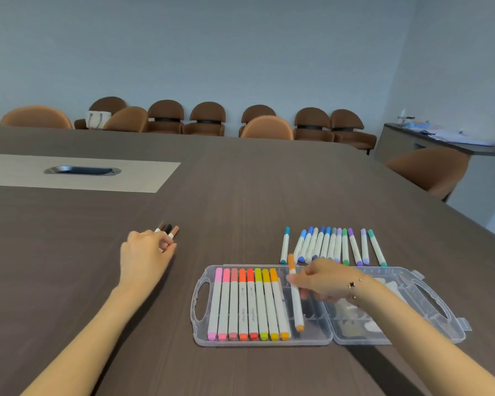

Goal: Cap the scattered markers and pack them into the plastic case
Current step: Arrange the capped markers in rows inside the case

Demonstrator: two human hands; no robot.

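A clear plastic case (200, 307) lies open on the table in front of me. Its left half holds several capped markers (249, 304) in pink, orange and yellow, side by side. My right hand (323, 281) pinches an orange marker (296, 307) and holds it over the case, just right of that row. My left hand (143, 255) rests on the table at the left, its fingers curled around brown and black markers (167, 231). A row of blue, purple and green markers (332, 247) lies beyond the case.
The case's lid half (429, 304) lies open to the right, under my right forearm. The dark table (240, 195) has a cable port (82, 170) at the far left. Brown chairs (206, 118) line the far wall; a sideboard (429, 138) stands at the right.
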